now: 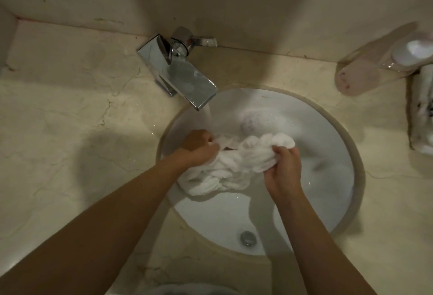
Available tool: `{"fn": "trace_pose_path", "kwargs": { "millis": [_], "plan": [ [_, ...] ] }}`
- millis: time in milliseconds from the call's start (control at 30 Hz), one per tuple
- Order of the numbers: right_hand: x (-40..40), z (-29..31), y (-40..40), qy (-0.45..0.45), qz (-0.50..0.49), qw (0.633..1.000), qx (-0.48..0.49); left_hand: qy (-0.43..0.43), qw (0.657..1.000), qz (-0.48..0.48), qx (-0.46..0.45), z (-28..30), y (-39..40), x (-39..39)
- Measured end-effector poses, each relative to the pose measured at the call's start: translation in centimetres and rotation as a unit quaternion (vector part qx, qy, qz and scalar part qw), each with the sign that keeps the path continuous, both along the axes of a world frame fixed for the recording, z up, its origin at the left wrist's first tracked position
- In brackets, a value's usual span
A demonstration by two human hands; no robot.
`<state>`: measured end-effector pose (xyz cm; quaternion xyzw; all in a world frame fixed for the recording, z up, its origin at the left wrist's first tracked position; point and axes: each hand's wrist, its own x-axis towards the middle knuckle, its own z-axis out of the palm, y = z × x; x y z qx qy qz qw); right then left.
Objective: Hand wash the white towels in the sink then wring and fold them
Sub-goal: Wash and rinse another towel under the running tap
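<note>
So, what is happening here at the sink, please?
A person is washing a white towel by hand in the round sink. The left hand and the right hand each grip one end of the bunched, wet towel over the basin. Water runs from the chrome tap. Another rolled towel lies on the counter at the right.

No legible txt, labels or nos. anywhere.

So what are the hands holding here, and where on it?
Both grip one bunched white towel over the sink: the left hand at its left end, the right hand at its right end.
</note>
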<state>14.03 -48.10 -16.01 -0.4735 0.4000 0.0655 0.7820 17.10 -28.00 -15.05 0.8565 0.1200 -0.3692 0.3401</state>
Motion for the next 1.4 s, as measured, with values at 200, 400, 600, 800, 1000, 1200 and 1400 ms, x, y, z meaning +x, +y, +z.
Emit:
{"fn": "trace_pose_path", "kwargs": {
  "millis": [200,400,600,800,1000,1200,1400],
  "plan": [
    [-0.5,-0.2,2.3,0.030,0.229,0.959,-0.167,0.188,0.685,0.556,-0.432,0.9,0.8,-2.0],
    [1.5,2.4,6.1,-0.041,0.295,0.947,-0.118,0.125,0.745,0.538,-0.375,-0.7,0.9,-2.2],
    [5.0,1.6,11.7,-0.057,0.462,0.834,-0.295,-0.015,0.817,0.525,-0.239,-1.7,-1.2,-1.2],
    [6.2,0.6,12.2,-0.021,0.439,0.801,-0.406,-0.022,0.800,0.538,-0.267,-0.4,-2.0,-0.6],
    [8.0,-1.5,11.1,0.041,0.346,0.852,-0.391,-0.017,0.912,0.385,-0.139,0.4,-2.5,-1.7],
    [5.3,0.6,12.2,-0.064,0.496,0.791,-0.352,-0.005,0.793,0.529,-0.303,-0.4,-1.5,-0.3],
    [7.3,0.6,12.3,0.054,0.404,0.853,-0.326,-0.018,0.835,0.487,-0.254,0.7,-2.1,-0.6]
  ]
}}
